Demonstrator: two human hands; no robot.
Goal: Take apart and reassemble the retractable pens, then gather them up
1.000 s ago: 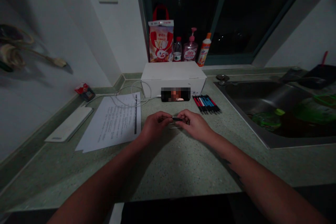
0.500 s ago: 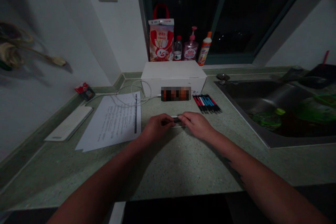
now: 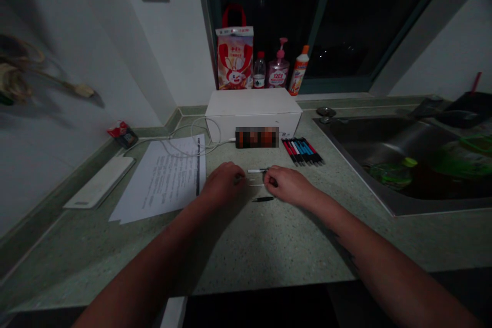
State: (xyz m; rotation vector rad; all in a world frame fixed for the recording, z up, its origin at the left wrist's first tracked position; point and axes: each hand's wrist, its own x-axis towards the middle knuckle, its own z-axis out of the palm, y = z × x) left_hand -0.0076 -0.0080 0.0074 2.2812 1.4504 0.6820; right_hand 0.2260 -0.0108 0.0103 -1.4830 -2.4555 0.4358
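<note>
My left hand (image 3: 225,183) is closed in a pinch at the counter's middle, with a small greyish bit at its fingertips that I cannot make out. Opposite it, my right hand (image 3: 287,183) has its fingers curled in; what they hold, if anything, is hidden. Between the hands lies a white pen barrel (image 3: 254,171) with a dark end close to the right fingers. Just below it is a thin pale stick (image 3: 255,185), perhaps a refill. Nearer to me, a black pen piece (image 3: 263,199) rests flat on the counter.
A row of several pens (image 3: 303,151) lies at the right, before a white box (image 3: 253,105). Printed sheets (image 3: 165,177), a white power bank-like slab (image 3: 100,182) and a cable (image 3: 184,152) are at the left. The sink (image 3: 355,164) is at the right.
My hands were together around a dark pen part and have moved apart. The black pen piece now shows on the counter below them, and the white barrel is more exposed.
</note>
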